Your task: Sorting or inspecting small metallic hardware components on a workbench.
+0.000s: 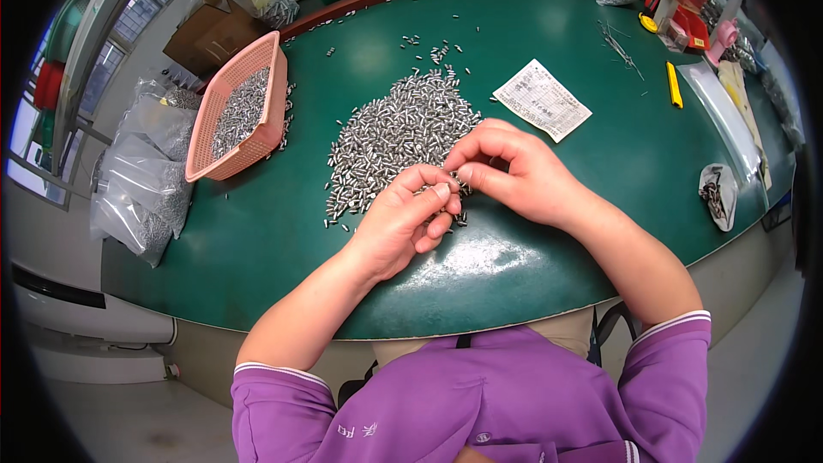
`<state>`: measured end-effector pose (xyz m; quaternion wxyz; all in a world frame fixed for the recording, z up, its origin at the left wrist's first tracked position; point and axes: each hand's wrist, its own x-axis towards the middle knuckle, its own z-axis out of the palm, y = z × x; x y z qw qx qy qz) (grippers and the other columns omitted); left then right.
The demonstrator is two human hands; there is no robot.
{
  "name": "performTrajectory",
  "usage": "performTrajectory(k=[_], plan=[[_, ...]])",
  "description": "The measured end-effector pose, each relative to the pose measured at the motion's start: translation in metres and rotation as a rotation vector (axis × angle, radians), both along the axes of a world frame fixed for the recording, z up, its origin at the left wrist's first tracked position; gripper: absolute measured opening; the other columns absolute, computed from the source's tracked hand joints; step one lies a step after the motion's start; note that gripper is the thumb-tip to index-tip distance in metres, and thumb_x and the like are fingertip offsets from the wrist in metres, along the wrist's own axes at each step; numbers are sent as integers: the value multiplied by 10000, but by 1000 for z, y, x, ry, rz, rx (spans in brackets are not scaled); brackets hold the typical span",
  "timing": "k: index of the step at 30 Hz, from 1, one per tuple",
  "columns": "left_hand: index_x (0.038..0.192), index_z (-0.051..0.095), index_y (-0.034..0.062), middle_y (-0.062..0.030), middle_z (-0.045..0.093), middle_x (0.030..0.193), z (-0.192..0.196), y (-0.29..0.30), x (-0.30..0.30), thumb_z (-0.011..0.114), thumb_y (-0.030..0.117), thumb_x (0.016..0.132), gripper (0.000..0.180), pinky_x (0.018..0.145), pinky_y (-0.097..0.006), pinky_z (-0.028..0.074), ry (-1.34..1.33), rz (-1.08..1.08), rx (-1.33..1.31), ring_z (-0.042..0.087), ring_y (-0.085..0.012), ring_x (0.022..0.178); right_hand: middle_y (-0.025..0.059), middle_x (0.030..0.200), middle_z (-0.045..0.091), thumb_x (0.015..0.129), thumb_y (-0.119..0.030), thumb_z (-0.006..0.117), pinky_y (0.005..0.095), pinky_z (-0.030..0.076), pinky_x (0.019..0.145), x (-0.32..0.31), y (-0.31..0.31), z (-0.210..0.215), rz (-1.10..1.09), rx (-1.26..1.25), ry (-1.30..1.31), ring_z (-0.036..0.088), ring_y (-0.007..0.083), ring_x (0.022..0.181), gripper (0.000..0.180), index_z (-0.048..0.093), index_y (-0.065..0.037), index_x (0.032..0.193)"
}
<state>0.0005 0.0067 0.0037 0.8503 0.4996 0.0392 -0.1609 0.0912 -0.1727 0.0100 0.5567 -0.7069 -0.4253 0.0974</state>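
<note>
A broad heap of small silvery metal cylinders (394, 129) lies on the green tabletop in front of me. My left hand (411, 213) is at the heap's near right edge, its fingers curled and its thumb pressed to the index finger. Thumb and index finger of my right hand (513, 165) pinch close by, almost touching the left fingertips. Whatever sits between the fingertips is too small and covered to name. A few loose cylinders (461, 219) show just under the left fingers.
A pink plastic basket (279, 94) of similar pieces stands on the left, beside filled clear bags (141, 197). Right of the heap lies a printed paper slip (542, 100). Farther right are thin wires (619, 47), a yellow cutter (674, 84) and a small white pouch (727, 197).
</note>
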Motion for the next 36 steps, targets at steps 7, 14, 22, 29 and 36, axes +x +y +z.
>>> performTrajectory(k=[7,14,22,29,36], plan=[[1036,526,42,-84,544,869,0,1,0,412,224,976,223,446,-210,345,3,-4,-6,459,-111,588,65,867,563,768,-52,657,331,488,717,20,-13,-20,-220,-244,-440,586,235,822,138,657,-86,901],[1026,527,41,-79,543,879,0,3,0,426,226,974,218,453,-213,343,12,-9,-11,455,-109,594,77,854,565,754,-89,660,375,479,734,18,-12,-15,-219,-353,-536,578,266,832,80,642,-77,831],[1018,512,61,-55,558,851,1,-2,0,485,204,961,156,440,-187,344,38,-35,29,451,-73,587,64,849,553,768,-143,664,364,466,733,3,-2,1,-48,-56,-448,557,262,849,112,602,-77,834],[1008,511,64,-45,553,844,0,1,0,486,220,963,165,440,-176,337,25,-87,-16,440,-60,584,59,838,573,762,-76,683,329,484,698,0,-1,2,31,45,-311,581,227,798,111,624,-57,855],[1003,526,45,-61,545,846,2,2,0,456,210,964,183,440,-193,336,67,-65,-29,440,-80,586,71,868,584,754,-86,680,355,491,727,12,-12,-9,-238,-271,-454,593,261,837,128,647,-71,877]])
